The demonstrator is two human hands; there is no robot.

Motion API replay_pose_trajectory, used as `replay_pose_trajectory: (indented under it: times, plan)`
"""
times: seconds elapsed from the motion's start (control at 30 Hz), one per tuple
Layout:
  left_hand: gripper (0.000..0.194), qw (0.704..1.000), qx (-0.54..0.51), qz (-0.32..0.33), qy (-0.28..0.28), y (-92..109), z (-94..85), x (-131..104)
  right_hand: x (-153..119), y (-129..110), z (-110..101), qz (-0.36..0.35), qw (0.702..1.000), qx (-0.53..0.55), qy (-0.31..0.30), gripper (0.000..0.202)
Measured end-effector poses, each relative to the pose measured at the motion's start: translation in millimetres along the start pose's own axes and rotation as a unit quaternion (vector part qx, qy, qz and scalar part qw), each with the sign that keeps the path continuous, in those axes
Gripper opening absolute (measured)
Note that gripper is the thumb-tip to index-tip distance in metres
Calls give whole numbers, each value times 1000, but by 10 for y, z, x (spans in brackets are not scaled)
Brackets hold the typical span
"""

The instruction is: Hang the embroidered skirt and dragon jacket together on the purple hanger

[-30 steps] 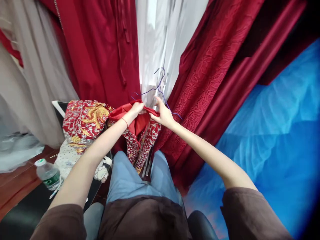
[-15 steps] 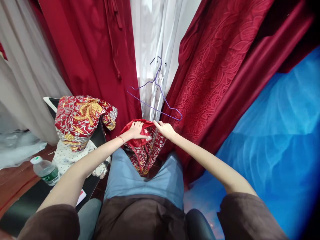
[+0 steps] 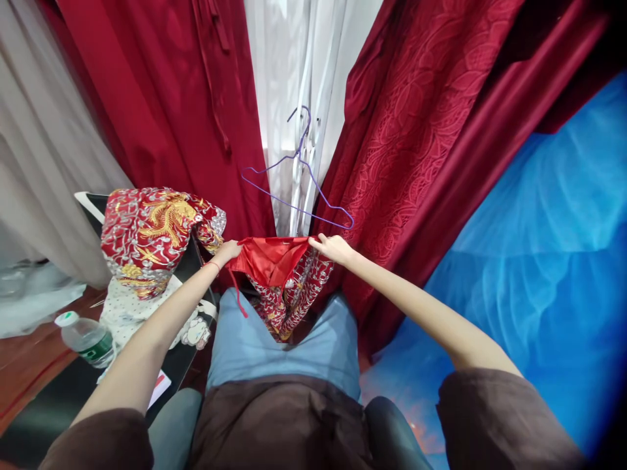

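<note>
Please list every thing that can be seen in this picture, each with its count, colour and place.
red garment: 1, red lining with silver and gold pattern, stretched between both hands above the lap.
hanger: 1, purple wire, hanging before the white cloth, above the garment.
embroidered cloth: 1, red with gold dragon, heaped at left.
bottle: 1, clear with white cap and green label, lower left.
hanging clothes: several, dark red, white and beige, across the top.
blue sheet: 1, blue, right.
left hand: grips the garment's left edge.
right hand: grips its right edge.
</note>
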State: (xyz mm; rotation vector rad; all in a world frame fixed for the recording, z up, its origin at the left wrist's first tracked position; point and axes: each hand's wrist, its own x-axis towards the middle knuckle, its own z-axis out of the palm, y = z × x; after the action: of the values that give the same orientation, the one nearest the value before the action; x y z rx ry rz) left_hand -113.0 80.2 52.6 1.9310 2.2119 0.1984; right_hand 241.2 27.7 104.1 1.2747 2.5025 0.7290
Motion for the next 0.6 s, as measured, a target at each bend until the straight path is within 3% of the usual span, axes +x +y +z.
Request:
replay_pose_trajectory:
  times: [0.2,0.43,0.5,0.6]
  plan:
    - [43,995,11,-4,99,117,-11,-71,-67,-8,158,-45,999,-18,-18,60]
    - [55,994,42,8,105,247,-294,-15,-108,78,253,-20,1000,-9,-10,49]
    - [63,992,59,18,111,323,-398,-11,-119,80,216,-4,1000,4,16,43]
    - [70,985,62,23,159,457,-656,42,-142,133,102,26,994,21,108,39]
